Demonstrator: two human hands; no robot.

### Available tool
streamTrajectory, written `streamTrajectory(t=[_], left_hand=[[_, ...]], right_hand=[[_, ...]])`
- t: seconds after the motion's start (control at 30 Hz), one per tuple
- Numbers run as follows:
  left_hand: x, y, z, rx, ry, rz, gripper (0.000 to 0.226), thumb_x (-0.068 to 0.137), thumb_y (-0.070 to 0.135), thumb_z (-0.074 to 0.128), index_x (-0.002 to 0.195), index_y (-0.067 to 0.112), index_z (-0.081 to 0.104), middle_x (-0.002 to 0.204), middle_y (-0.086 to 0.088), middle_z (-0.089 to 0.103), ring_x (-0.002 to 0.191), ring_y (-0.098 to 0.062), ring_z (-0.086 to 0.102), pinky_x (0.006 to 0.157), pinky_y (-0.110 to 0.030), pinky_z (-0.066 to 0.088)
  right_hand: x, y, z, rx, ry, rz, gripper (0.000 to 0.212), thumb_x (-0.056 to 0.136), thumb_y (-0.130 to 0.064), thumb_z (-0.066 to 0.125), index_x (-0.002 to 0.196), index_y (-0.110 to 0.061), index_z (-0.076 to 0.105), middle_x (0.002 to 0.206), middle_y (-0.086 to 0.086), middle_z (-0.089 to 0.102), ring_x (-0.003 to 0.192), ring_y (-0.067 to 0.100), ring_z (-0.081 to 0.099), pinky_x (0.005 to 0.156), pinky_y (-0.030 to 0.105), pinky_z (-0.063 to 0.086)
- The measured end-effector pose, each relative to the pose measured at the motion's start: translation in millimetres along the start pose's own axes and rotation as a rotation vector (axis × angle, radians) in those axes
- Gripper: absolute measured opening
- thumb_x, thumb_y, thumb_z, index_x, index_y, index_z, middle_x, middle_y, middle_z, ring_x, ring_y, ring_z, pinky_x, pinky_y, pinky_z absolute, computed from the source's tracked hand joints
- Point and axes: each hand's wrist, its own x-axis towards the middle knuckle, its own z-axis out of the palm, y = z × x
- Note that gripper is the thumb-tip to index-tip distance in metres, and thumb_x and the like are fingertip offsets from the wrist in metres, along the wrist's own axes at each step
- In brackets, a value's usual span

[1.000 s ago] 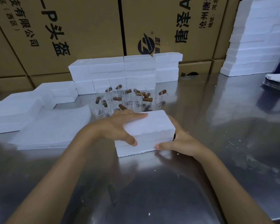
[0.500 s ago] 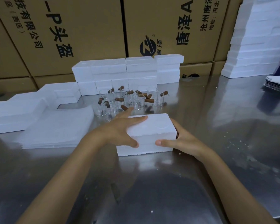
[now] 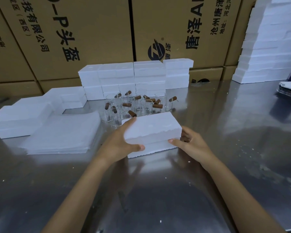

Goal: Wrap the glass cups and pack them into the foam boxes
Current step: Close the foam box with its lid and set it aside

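The foam box (image 3: 152,132) is sitting on the shiny table (image 3: 225,148), just in front of the glass cups (image 3: 134,106), so the next cup is near. The left hand (image 3: 119,145) is gripping its left end, thumb curled under the lid edge. The right hand (image 3: 190,143) is gripping its right end, maybe to keep it from sliding

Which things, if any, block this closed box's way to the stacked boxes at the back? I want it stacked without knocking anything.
The glass cups stand directly between the held foam box and the stacked boxes; both hands grip it, so lifting it over probably clears them.
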Motion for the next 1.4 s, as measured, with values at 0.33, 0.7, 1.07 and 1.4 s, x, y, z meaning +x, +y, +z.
streamTrajectory(t=[0.33,0.7,1.07,1.4], left_hand=[[-5,2,16,-0.129,0.063,-0.038,0.096,0.074,0.035,0.089,0.151,0.049,0.033,0.148,0.020,0.045,0.134,-0.008,0.047,0.112,-0.034,0.042],[-28,9,-54,0.071,0.095,-0.223,0.030,0.094,0.055,0.058,0.114,0.035,0.049,0.086,0.005,0.054,0.080,-0.018,0.055,0.068,-0.031,0.038],[-63,38,-33,0.827,0.224,-0.116,0.044,0.096,0.053,0.045,0.130,0.026,0.048,0.132,-0.003,0.047,0.123,-0.028,0.041,0.097,-0.044,0.038],[-80,37,-24,1.114,0.243,-0.409,0.070,0.084,0.044,0.067,0.139,0.029,0.027,0.133,-0.006,0.033,0.121,-0.031,0.037,0.093,-0.044,0.038]], right_hand=[[-4,-7,2,-0.006,0.051,0.027,0.035,0.078,-0.045,0.078,0.110,-0.037,0.067,0.102,-0.024,0.072,0.095,-0.003,0.067,0.075,0.010,0.050],[-11,-22,35,0.001,-0.147,0.017,0.031,0.078,-0.019,0.082,0.106,-0.026,0.071,0.101,-0.006,0.076,0.093,0.013,0.071,0.080,0.017,0.054],[-34,-46,118,0.062,-0.573,0.030,0.039,0.087,0.000,0.069,0.125,-0.006,0.061,0.104,0.007,0.070,0.092,0.006,0.064,0.097,0.026,0.047],[-27,-52,142,0.106,-0.656,0.085,0.049,0.082,0.005,0.050,0.124,-0.016,0.065,0.094,-0.016,0.072,0.094,-0.001,0.063,0.093,0.019,0.046]])
